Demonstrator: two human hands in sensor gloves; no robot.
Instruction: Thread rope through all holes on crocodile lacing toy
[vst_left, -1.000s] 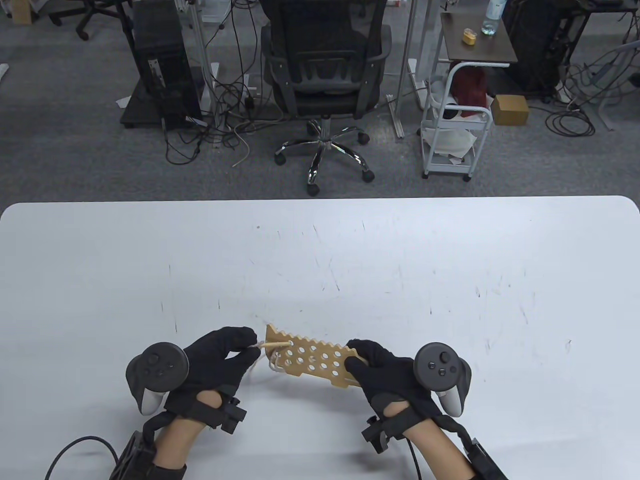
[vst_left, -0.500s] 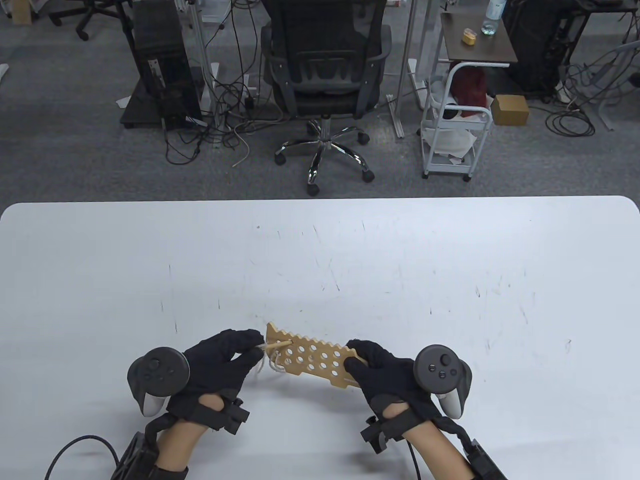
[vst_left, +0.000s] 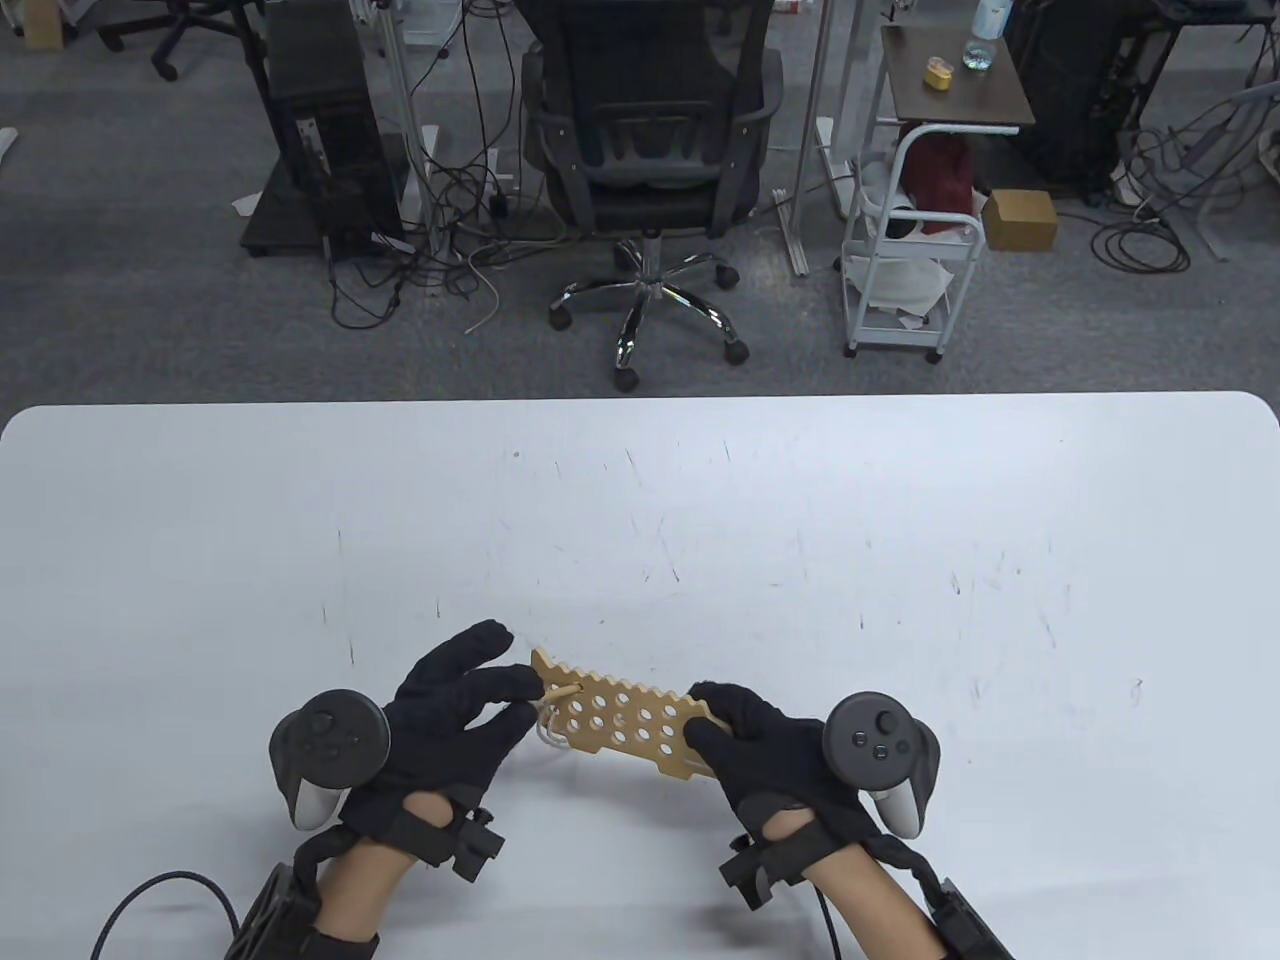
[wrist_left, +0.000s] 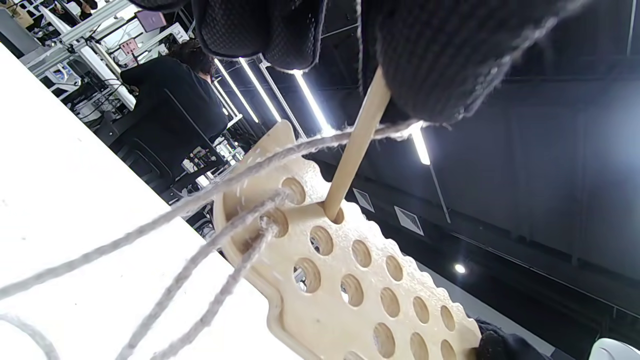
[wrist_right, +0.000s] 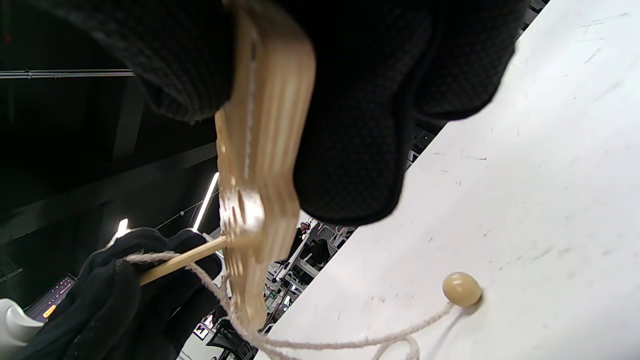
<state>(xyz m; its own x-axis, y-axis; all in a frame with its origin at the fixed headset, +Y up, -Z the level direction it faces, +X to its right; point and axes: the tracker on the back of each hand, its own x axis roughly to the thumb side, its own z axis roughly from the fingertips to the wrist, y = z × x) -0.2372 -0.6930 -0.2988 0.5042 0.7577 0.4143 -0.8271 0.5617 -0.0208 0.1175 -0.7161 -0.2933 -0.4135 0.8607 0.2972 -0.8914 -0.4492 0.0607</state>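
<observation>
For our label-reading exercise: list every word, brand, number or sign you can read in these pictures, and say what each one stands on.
No text can be read in any view.
Pale wooden crocodile lacing board: bare wood and holes, no print visible.
Clear bottle on the brown side table: label too small to read.
Grey trackers on the black-gloved left hand and right hand: only unmarked buttons.
Small pink sign among the shelves in the left wrist view: blurred.
</observation>
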